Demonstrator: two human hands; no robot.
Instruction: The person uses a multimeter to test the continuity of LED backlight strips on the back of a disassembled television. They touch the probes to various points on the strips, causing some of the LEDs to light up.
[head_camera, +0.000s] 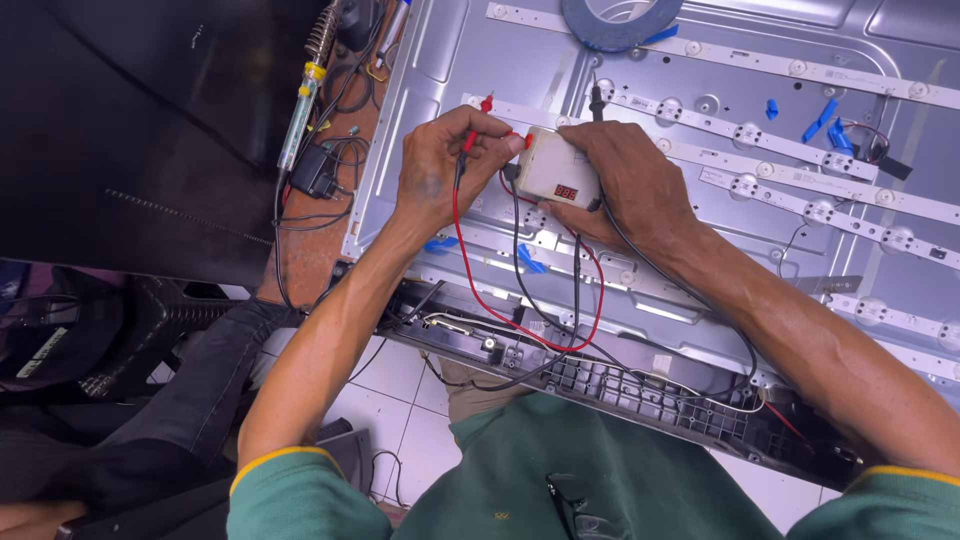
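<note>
My left hand (445, 160) pinches a red test probe (483, 108), its tip resting on a white light strip (640, 105) of the open screen's metal back panel (440, 60). My right hand (625, 175) holds a small beige tester box (560, 170) with a red digit display, and a black probe (595, 100) sticks up beside its fingers. Red and black leads (560, 290) loop from the box down toward me over the panel's lower edge.
A soldering iron (300, 100) and a black adapter with tangled wires (320, 170) lie on the brown bench at left. A roll of blue tape (620, 20) sits at the top. More white light strips with lenses (820, 210) and blue clips (825, 115) cross the panel.
</note>
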